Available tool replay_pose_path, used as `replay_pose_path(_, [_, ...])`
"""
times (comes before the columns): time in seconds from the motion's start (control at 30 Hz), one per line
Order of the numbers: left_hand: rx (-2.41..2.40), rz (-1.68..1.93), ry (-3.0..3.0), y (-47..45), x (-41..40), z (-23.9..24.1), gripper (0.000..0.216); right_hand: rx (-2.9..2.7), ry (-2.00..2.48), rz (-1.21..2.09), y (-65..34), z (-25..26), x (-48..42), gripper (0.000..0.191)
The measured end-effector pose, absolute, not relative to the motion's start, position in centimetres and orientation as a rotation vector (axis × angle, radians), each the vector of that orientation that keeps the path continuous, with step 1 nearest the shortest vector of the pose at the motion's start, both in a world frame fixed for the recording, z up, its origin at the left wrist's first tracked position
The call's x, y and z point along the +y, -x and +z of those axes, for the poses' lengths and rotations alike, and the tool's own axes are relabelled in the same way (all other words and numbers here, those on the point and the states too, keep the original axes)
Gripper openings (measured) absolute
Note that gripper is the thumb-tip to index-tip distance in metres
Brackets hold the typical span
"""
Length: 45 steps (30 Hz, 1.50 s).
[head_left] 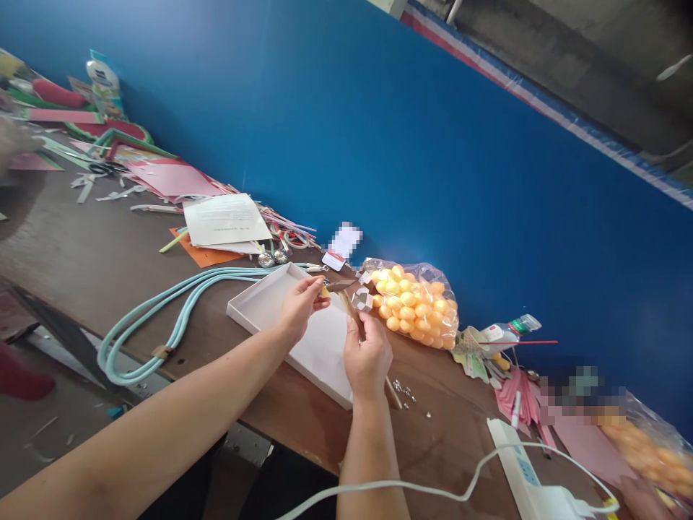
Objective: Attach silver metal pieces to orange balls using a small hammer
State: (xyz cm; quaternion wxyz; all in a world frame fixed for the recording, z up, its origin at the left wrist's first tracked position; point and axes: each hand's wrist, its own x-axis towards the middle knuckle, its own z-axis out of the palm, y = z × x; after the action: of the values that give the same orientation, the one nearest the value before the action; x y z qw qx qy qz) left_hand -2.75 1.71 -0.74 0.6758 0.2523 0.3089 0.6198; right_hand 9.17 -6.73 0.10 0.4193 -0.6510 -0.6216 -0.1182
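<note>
My left hand (302,302) is closed in a pinch around a small yellow piece (325,292), whose exact kind I cannot make out. In my right hand (369,354) is a pair of pliers with tan handles (349,307). Their dark pointed jaws (341,285) reach across to the yellow piece; whether they grip it is unclear. Both hands are above a shallow white box (319,355). Light blue cords (181,318) lie looped to its left, their metal ends near the box's far edge. Small shiny metal bits (405,391) are scattered right of the box.
A clear bag of orange-yellow balls (414,303) stands against the blue partition (379,144). Papers and strips (227,220) pile up at left. A white power strip (517,469) and its cable (433,492) occupy the front right. Parts of other people's hands (647,498) show at both edges.
</note>
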Motion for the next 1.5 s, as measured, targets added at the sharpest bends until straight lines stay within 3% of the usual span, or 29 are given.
replay_pose_path(1.1, [0.721, 1.392, -0.579, 2.82, 1.65, -0.69, 0.031, -1.511, 1.683, -0.254, -9.30, -0.03, -6.70, 0.030])
replay_pose_path(1.5, [0.857, 1.457, -0.585, 2.95, 1.85, -1.00, 0.036, -1.474, 2.075, -0.107, -9.90, 0.29, -6.49, 0.028])
